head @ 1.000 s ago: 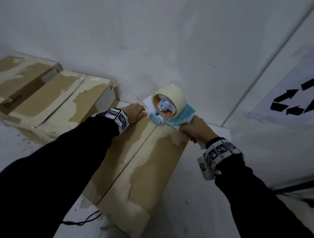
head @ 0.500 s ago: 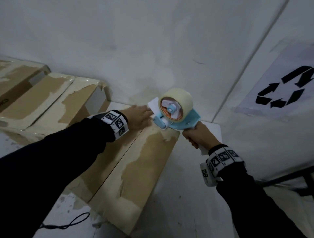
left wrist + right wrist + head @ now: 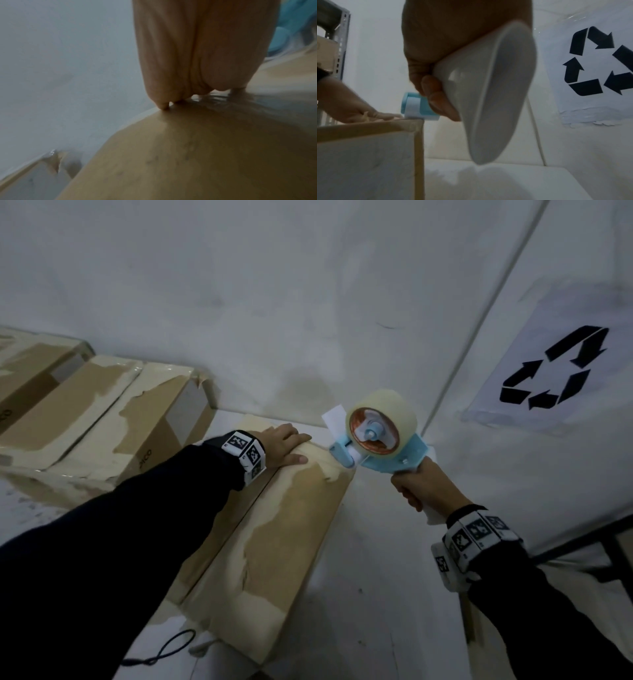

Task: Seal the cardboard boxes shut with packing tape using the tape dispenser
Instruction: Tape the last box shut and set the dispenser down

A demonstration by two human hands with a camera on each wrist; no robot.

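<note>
1. Nearest the camera, a black cable [image 3: 164, 648] lay looped on the white floor [image 3: 359, 594] by the near end of the cardboard box [image 3: 284, 546].
2. The cardboard box lay closed, its 2 top flaps meeting at a seam [image 3: 236, 529] along its length; the contents could not be seen. Pale, torn patches covered much of the brown top.
3. The left hand [image 3: 282, 445] rested flat on the far end of the box top, fingers straight and close together, holding nothing; the left wrist view showed the fingertips [image 3: 163, 106] touching the cardboard near the far edge.
4. The right hand [image 3: 423, 491] was wrapped tightly round the white handle [image 3: 488, 94] of the tape dispenser [image 3: 387, 453].
5. The blue dispenser carried 1 roll of packing tape [image 3: 394, 412]; its front roller [image 3: 412, 106] sat at the far right corner of the box, just beside the left hand.
6. Farther left, 2 more cardboard boxes [image 3: 113, 419] lay side by side against the white wall [image 3: 274, 285], closed and glossy with tape; contents hidden.
7. On the right wall hung a sheet with a recycling symbol [image 3: 555, 368].
</note>
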